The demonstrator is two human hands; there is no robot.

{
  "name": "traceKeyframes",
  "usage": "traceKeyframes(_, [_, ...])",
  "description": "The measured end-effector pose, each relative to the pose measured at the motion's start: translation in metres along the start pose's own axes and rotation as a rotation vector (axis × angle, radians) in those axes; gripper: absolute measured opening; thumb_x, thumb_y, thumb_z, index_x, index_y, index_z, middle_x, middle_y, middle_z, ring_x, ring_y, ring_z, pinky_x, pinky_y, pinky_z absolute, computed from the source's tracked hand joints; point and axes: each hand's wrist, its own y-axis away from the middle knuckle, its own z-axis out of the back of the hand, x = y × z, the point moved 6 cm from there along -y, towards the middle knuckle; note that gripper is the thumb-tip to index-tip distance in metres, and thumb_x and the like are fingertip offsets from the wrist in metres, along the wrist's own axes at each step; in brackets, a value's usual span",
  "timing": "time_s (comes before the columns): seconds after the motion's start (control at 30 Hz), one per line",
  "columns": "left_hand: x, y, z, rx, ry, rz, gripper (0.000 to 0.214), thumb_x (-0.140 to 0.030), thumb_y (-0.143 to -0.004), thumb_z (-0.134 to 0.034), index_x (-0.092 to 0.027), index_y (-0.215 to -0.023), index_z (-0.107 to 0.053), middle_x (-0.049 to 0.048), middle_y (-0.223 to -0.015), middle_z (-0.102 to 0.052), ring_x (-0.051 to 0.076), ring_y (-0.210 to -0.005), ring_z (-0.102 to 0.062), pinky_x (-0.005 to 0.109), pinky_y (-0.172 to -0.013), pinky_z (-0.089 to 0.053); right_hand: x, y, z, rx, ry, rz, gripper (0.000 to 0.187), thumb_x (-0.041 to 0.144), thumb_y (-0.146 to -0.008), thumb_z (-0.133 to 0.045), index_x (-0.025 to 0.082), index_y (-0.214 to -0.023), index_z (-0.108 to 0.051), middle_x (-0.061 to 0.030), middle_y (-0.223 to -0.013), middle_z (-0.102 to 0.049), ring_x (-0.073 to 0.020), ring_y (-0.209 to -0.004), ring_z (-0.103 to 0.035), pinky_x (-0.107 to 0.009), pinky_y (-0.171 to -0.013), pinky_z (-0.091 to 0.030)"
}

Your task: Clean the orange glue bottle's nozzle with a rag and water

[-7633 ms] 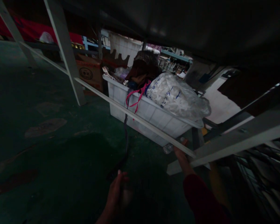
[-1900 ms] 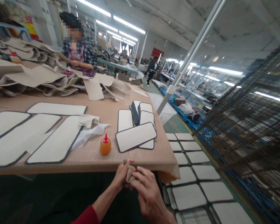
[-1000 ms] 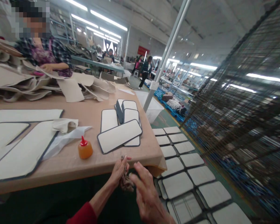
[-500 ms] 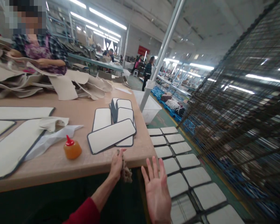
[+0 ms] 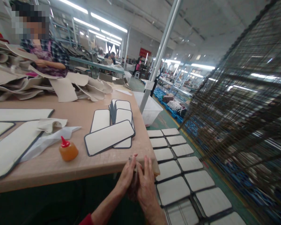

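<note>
My left hand [image 5: 125, 179] and my right hand [image 5: 145, 184] press together just below the table's near edge [image 5: 96, 170], with a crumpled brownish rag [image 5: 132, 181] squeezed between the palms. Little of the rag shows. On the table above them lies a stack of white rectangular panels with dark edging [image 5: 109, 136]. An orange squeeze bottle with a red cap [image 5: 68, 150] stands to the left of the hands.
Several more edged white panels [image 5: 178, 168] lie in rows on the green floor to the right. Beige cut pieces [image 5: 37, 84] pile up at the table's far side, where another person [image 5: 44, 53] works. A metal post [image 5: 159, 56], a white bin [image 5: 151, 111] and a wire-mesh rack [image 5: 243, 109] stand to the right.
My right hand, held open and apart half a second ago, has come back against the left hand and the rag. The view has shifted slightly right.
</note>
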Motion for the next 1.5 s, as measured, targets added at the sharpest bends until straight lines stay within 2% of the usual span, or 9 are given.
traceKeyframes(0.13, [0.001, 0.001, -0.019, -0.040, -0.028, -0.133, 0.037, -0.044, -0.076, -0.054, -0.015, -0.097, -0.062, 0.0093, -0.100, -0.067, 0.023, -0.099, -0.059, 0.030, -0.090, -0.042, -0.006, -0.005, -0.010, -0.007, 0.299, 0.162, 0.079, 0.001, -0.079, -0.036, 0.020, -0.143, 0.007, -0.0169, -0.143, -0.032, -0.0279, -0.136, -0.017, -0.053, -0.098, -0.036])
traceKeyframes(0.37, [-0.012, -0.019, 0.015, -0.078, -0.063, -0.056, 0.053, -0.055, -0.079, -0.042, -0.015, -0.113, -0.052, -0.0016, -0.059, -0.059, 0.015, -0.046, -0.055, 0.025, -0.048, -0.045, 0.027, 0.004, 0.031, 0.263, 0.385, 0.337, 0.067, -0.001, -0.067, -0.046, 0.032, -0.125, -0.049, -0.0032, -0.151, -0.014, -0.0369, -0.136, -0.003, -0.065, -0.101, -0.022])
traceKeyframes(0.53, [-0.009, 0.013, -0.021, 0.033, -0.259, -0.104, 0.053, -0.046, -0.073, -0.058, -0.017, -0.117, -0.055, 0.0132, -0.095, -0.069, 0.029, -0.088, -0.064, 0.037, -0.083, -0.043, 0.011, -0.003, 0.032, 0.208, 0.484, 0.348, 0.067, -0.003, -0.071, -0.043, 0.019, -0.135, -0.038, -0.0139, -0.141, -0.037, -0.0352, -0.136, 0.001, -0.065, -0.100, -0.026])
traceKeyframes(0.67, [-0.008, 0.003, -0.005, -0.113, -0.161, -0.089, 0.050, -0.052, -0.078, -0.046, -0.015, -0.110, -0.059, 0.0101, -0.095, -0.069, 0.026, -0.093, -0.062, 0.035, -0.082, -0.045, 0.030, 0.008, 0.031, 0.328, 0.256, 0.472, 0.060, 0.006, -0.075, -0.047, 0.016, -0.134, -0.040, -0.0166, -0.142, -0.035, -0.0357, -0.135, -0.015, -0.063, -0.102, -0.024])
traceKeyframes(0.77, [-0.010, -0.001, 0.006, -0.080, -0.057, -0.036, 0.061, -0.061, -0.081, -0.034, -0.014, -0.114, -0.056, 0.0081, -0.081, -0.070, 0.022, -0.072, -0.065, 0.033, -0.064, -0.050, 0.029, 0.002, 0.040, 0.301, -0.239, 0.209, 0.047, 0.009, -0.080, -0.045, 0.020, -0.126, -0.050, -0.0111, -0.131, -0.051, -0.0261, -0.125, -0.042, -0.049, -0.103, -0.035])
traceKeyframes(0.9, [-0.001, 0.011, -0.022, 0.122, 0.204, -0.001, 0.054, -0.060, -0.077, -0.047, -0.013, -0.098, -0.063, 0.0094, -0.083, -0.071, 0.020, -0.075, -0.066, 0.029, -0.069, -0.050, -0.001, -0.012, 0.012, 0.170, -0.898, -0.296, 0.032, 0.028, -0.085, -0.048, 0.016, -0.110, -0.063, -0.0108, -0.106, -0.067, -0.0234, -0.100, -0.062, -0.040, -0.088, -0.050])
traceKeyframes(1.1, [0.015, -0.006, -0.011, -0.270, 0.099, -0.023, 0.049, -0.062, -0.077, -0.043, -0.016, -0.069, -0.059, -0.0010, -0.043, -0.057, 0.017, -0.042, -0.056, 0.026, -0.045, -0.044, -0.010, -0.014, -0.028, -0.002, -0.683, -0.307, 0.039, 0.028, -0.087, -0.043, 0.017, -0.122, -0.055, -0.0112, -0.127, -0.055, -0.0238, -0.123, -0.044, -0.046, -0.107, -0.027])
traceKeyframes(1.3, [-0.004, -0.027, 0.012, -0.267, 0.089, -0.071, 0.034, -0.051, -0.071, -0.059, -0.018, -0.060, -0.059, -0.0007, -0.050, -0.058, 0.017, -0.054, -0.059, 0.028, -0.057, -0.047, 0.005, -0.008, -0.016, 0.086, -0.471, -0.183, 0.042, 0.022, -0.088, -0.038, 0.017, -0.129, -0.047, -0.0116, -0.135, -0.046, -0.0222, -0.127, -0.039, -0.044, -0.107, -0.030])
traceKeyframes(1.5, [-0.010, -0.026, 0.002, 0.020, 0.352, 0.130, 0.054, -0.059, -0.083, -0.037, -0.014, -0.103, -0.060, 0.0115, -0.082, -0.071, 0.022, -0.073, -0.068, 0.035, -0.065, -0.053, 0.009, -0.039, -0.008, -0.025, -1.203, -0.371, 0.062, 0.053, -0.090, -0.020, 0.020, -0.143, -0.015, -0.0139, -0.135, -0.046, -0.0215, -0.122, -0.046, -0.048, -0.103, -0.033])
